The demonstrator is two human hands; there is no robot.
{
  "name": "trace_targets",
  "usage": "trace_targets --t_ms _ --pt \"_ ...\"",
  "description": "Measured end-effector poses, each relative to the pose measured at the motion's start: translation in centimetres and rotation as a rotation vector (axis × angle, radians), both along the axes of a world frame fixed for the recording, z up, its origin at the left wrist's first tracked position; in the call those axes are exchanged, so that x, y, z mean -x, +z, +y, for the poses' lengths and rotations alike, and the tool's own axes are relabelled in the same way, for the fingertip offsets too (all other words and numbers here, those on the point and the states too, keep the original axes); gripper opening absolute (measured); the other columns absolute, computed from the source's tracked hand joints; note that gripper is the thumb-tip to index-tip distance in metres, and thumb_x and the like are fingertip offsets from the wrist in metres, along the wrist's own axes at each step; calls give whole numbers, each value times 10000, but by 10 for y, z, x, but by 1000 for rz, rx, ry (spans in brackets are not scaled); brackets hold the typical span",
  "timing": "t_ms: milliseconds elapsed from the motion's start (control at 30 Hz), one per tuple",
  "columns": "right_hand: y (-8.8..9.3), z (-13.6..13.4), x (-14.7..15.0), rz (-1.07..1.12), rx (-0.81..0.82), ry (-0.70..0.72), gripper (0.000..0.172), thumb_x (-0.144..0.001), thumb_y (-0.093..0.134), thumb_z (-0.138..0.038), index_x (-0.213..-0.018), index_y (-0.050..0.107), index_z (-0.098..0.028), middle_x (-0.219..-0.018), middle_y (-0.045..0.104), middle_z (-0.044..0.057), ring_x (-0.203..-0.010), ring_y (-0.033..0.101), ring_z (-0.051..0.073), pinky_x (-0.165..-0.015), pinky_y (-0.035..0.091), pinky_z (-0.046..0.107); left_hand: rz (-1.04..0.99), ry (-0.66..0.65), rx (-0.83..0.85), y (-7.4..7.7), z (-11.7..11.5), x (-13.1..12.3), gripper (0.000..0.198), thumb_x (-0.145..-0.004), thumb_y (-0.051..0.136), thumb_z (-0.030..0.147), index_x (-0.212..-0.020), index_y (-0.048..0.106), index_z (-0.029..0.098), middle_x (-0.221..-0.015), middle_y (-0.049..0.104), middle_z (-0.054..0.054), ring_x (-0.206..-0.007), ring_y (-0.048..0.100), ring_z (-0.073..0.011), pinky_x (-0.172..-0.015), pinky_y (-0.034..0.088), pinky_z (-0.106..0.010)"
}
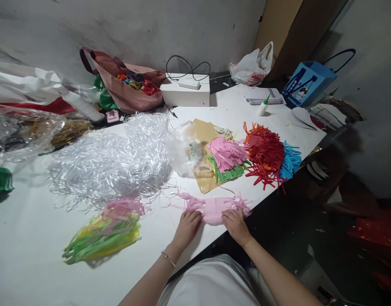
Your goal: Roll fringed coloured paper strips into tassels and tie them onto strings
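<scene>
A pink fringed paper piece (212, 207) lies at the near edge of the white table (29, 229). My left hand (186, 228) rests on its left part with fingers curled down onto it. On its right part sits my right hand (236, 224), fingers bent and pressing the paper. Both hands are close together, holding the piece flat. A thin bracelet is on my left wrist.
A green, yellow and pink fringe bundle (103, 233) lies left of my hands. A heap of white shredded strips (112, 159) fills the middle. Pink and green fringes (227, 159), red, orange and blue fringes (269, 155), a glue bottle (263, 107), a white box (185, 94) and bags stand farther back.
</scene>
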State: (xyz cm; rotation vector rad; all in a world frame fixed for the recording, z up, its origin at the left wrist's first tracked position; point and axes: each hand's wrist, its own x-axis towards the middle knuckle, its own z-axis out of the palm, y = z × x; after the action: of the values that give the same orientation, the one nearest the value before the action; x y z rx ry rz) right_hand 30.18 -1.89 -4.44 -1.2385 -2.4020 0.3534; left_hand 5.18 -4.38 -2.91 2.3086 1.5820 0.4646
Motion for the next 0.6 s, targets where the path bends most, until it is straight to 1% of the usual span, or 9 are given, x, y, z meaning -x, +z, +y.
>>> trace_targets --t_ms 67,167,300,400,500,600 --pt "4 4 5 -28 38 -88 136 -938 542 -224 -870 659 -246 -940 701 3 -979 566 189 -1027 261 426 2 70 124 5 11 -2 238 -950 422 227 -961 658 207 -1058 669 -71 -1004 580 -222 -862 421 -377" --pt "9 14 14 -63 65 -206 229 -958 507 -238 -765 628 -224 -833 683 11 -915 556 199 -934 299 392 47 172 288 13 29 -7 324 -967 366 269 -867 662 183 -995 666 -84 -939 596 -216 -789 426 -338" --pt "9 31 24 -117 89 -332 293 -977 475 -277 -722 599 -204 -810 678 34 -859 554 210 -846 305 369 104 232 378 17 50 -11 420 -969 334 301 -761 670 159 -846 688 -92 -805 629 -203 -707 414 -299" --pt "6 42 28 -160 101 -385 308 -974 482 -289 -704 600 -202 -769 684 40 -829 567 217 -813 303 359 148 282 459 17 63 -13 476 -965 316 340 -740 688 147 -777 702 -105 -725 646 -207 -647 409 -291" --pt "3 50 33 -198 106 -417 316 -961 509 -290 -672 604 -202 -740 689 48 -804 583 221 -794 305 355 186 318 527 18 74 -14 520 -956 305 364 -712 701 134 -740 708 -129 -700 661 -226 -619 414 -299" --pt "2 57 38 -228 109 -438 294 -935 556 -298 -665 611 -196 -705 682 55 -759 592 221 -781 314 360 215 337 577 20 85 -14 501 -937 324 347 -707 711 127 -726 712 -142 -696 673 -236 -621 431 -308"
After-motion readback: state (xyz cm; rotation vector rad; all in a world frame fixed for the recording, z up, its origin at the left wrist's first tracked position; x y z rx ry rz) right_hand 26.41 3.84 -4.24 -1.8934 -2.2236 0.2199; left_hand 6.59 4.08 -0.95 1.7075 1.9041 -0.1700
